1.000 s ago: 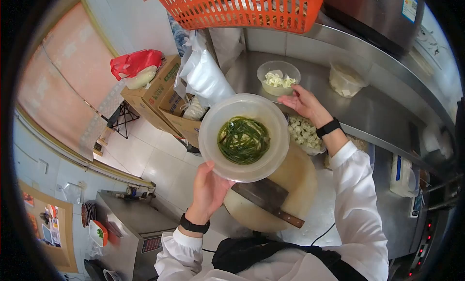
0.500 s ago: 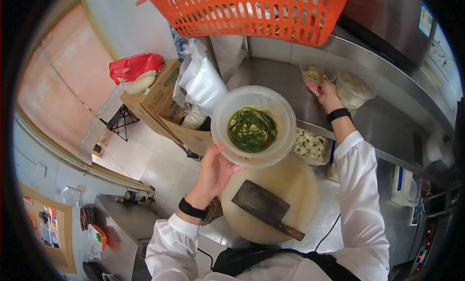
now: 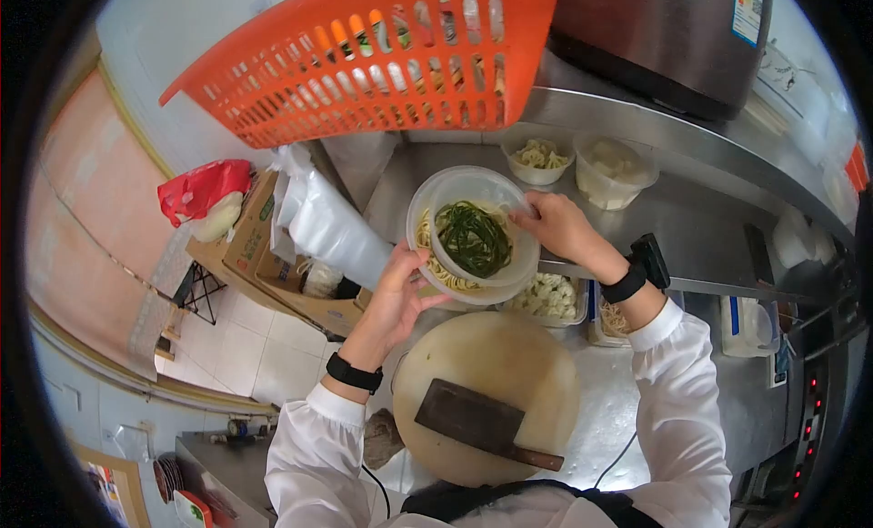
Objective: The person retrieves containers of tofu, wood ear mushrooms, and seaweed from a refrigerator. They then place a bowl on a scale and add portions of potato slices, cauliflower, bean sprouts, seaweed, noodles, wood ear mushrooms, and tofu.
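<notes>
Two translucent plastic bowls are nested at the middle. The inner bowl [image 3: 502, 266] holds long dark green strips [image 3: 473, 239], and the outer bowl [image 3: 426, 184] has pale yellow noodles [image 3: 446, 271] showing along its left side. My left hand [image 3: 396, 291] supports the outer bowl from the left, thumb at its rim and fingers underneath. At the right rim, my right hand [image 3: 556, 226] pinches the inner bowl's edge. Below the bowls, a cleaver [image 3: 468, 419] lies flat on a round chopping board [image 3: 536, 364].
On the steel shelf stand a small bowl [image 3: 536, 169] of pale pieces and a white tub [image 3: 614, 178]. A container of chopped white pieces [image 3: 550, 296] sits under the shelf edge. An orange basket [image 3: 364, 73] overhangs the back; cardboard boxes [image 3: 238, 246] stand left.
My right hand has come from the small bowl on the shelf to the nested bowls' rim. The inner bowl has shifted, exposing noodles in the outer one. The view has turned slightly.
</notes>
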{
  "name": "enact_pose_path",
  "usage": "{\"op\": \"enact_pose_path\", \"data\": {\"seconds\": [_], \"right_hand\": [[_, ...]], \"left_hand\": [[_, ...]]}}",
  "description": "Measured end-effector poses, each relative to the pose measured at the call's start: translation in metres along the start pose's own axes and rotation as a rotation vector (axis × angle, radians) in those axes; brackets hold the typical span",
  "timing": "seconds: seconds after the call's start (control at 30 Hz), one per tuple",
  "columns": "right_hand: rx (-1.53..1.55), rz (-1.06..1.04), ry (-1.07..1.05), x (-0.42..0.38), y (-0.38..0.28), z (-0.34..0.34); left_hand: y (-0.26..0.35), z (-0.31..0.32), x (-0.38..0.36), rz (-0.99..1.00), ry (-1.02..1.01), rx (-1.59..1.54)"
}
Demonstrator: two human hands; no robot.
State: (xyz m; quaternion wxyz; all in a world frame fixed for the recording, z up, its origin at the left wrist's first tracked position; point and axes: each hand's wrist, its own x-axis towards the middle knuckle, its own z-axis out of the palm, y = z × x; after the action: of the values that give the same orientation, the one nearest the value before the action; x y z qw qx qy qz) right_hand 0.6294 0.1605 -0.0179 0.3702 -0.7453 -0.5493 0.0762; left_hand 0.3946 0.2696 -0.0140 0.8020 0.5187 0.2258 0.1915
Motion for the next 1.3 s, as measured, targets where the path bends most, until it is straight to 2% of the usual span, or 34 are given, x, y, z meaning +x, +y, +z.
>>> {"op": "enact_pose_path", "data": {"seconds": [0.1,0.17,0.2,0.27,0.33,0.37,0.53,0.57,0.63,0.7,0.77,0.87,0.97,1.03,1.1,1.13,1.17,1.23,1.3], "right_hand": [[-0.18,0.041,0.111,-0.004,0.0,-0.008],[-0.023,-0.227,0.366,-0.002,0.006,-0.014],[-0.025,-0.222,0.364,-0.004,0.006,-0.019],[0.222,-0.088,0.304,-0.012,0.001,-0.039],[0.484,0.211,0.177,-0.035,-0.011,-0.074],[0.589,0.165,0.23,-0.045,0.001,-0.084],[0.659,0.348,0.211,-0.12,0.03,-0.153],[0.674,0.322,0.304,-0.132,0.038,-0.159],[0.704,0.444,0.512,-0.157,0.066,-0.176],[0.687,0.475,0.513,-0.179,0.101,-0.199],[0.678,0.503,0.518,-0.195,0.138,-0.212],[0.698,0.589,0.682,-0.189,0.182,-0.211],[0.805,0.579,0.76,-0.167,0.209,-0.197],[0.896,0.519,0.8,-0.16,0.219,-0.182],[0.893,0.521,0.876,-0.16,0.218,-0.167],[0.795,0.493,1.07,-0.158,0.206,-0.151],[0.799,0.49,1.063,-0.161,0.193,-0.14],[0.436,0.361,0.884,-0.172,0.16,-0.119],[0.542,0.334,0.653,-0.176,0.116,-0.097]], "left_hand": [[-0.001,-0.002,0.013,-0.036,-0.016,-0.047],[-0.002,0.002,0.018,-0.028,-0.013,-0.013],[-0.002,0.003,0.02,-0.013,0.0,0.016],[-0.005,0.0,0.025,-0.028,-0.026,-0.01],[-0.005,-0.004,0.029,-0.038,-0.053,-0.032],[-0.005,-0.007,0.03,-0.03,-0.063,-0.086],[0.004,-0.009,0.039,0.006,-0.101,-0.193],[0.009,-0.007,0.042,0.012,-0.048,-0.244],[0.012,-0.006,0.054,0.011,-0.006,-0.295],[0.008,-0.011,0.079,0.106,0.109,-0.3],[0.005,-0.015,0.103,0.104,0.066,-0.366],[-0.003,-0.015,0.139,0.07,0.124,-0.367],[-0.018,-0.02,0.162,0.168,0.11,-0.396],[-0.018,-0.015,0.155,0.028,0.063,-0.739],[-0.026,-0.01,0.123,0.029,0.11,-0.627],[-0.027,-0.008,0.096,-0.012,-0.025,-0.492],[-0.03,-0.007,0.067,-0.052,-0.159,-0.357],[-0.043,-0.008,0.002,-0.147,-0.071,-0.311],[-0.065,-0.02,-0.059,-0.18,-0.045,-0.18]]}}
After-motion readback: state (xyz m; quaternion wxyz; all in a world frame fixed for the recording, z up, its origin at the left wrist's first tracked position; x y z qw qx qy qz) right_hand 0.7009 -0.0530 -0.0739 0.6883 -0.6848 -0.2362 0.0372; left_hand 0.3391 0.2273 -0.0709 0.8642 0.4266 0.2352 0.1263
